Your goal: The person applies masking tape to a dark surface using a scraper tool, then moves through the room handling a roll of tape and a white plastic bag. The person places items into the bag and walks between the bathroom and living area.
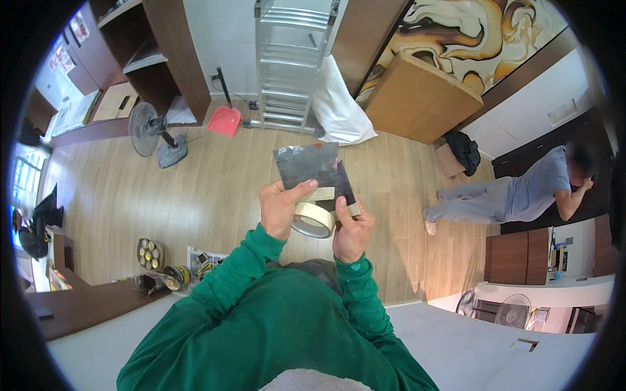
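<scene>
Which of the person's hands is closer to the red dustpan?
The left. The left hand is behind the dustpan and to its right; the right hand is also behind it but farther right.

Plank floor [117, 208] (pale), white wall [222, 39]

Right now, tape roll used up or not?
Not used up: the tape roll shows a cream outer layer. How much remains, cannot tell.

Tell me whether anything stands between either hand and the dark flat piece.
Nothing visible does: the left hand and right hand both grip the dark flat piece, thumbs uppermost. The tape roll sits between the hands, blocking neither.
</scene>
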{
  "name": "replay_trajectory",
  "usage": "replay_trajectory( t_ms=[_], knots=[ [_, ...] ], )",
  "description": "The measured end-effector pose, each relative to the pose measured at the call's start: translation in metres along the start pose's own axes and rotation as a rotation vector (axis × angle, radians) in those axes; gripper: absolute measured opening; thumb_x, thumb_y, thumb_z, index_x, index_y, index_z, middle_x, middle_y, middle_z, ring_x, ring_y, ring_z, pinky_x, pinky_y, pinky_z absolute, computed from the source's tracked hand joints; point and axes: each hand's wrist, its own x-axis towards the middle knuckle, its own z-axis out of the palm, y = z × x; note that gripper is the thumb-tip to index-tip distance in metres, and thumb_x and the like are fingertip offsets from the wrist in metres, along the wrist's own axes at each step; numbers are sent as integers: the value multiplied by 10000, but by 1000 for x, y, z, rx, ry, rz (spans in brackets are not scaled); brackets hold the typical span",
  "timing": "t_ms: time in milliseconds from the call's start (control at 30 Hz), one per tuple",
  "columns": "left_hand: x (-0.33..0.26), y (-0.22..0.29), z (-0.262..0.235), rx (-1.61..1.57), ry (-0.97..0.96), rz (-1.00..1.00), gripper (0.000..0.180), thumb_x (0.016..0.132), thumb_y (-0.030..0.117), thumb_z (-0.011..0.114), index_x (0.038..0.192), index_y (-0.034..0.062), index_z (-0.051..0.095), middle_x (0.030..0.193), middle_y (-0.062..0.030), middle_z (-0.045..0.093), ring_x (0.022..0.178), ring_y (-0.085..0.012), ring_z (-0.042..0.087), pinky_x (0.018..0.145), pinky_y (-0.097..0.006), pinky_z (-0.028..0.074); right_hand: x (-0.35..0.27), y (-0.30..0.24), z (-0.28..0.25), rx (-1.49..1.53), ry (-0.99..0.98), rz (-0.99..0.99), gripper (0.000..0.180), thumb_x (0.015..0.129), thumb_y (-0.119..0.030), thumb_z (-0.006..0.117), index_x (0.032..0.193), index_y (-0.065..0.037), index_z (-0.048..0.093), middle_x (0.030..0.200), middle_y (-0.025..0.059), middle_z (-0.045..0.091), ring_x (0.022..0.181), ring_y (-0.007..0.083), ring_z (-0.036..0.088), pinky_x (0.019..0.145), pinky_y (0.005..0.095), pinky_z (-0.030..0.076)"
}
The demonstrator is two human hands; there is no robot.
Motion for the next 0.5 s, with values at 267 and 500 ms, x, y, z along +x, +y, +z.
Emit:
replay_trajectory(
  t_ms=[267, 500],
  knots=[
    [127, -8, 48, 15, 137, 72, 200, 809, 204, 741, 860, 25, 668, 746, -42, 669, 544, -85, 587, 432, -199, 401, 150, -14, -80, -439, 76, 47, 301, 923, -170, 603, 1119, 58, 626, 1012, 90, 672, 914, 141, 608, 838, 282, 472],
    [229, -29, 134, -23, 211, 315, 165, 807, 158, 734, 794, 3, 683, 724, -3, 646, 603, -71, 569, 547, -223, 436, 288, -68, -94, 311, -10, 146, 283, 919, -129, 568, 1143, 43, 584, 1134, 106, 633, 1002, 202, 615, 909, 341, 462]
  ],
)
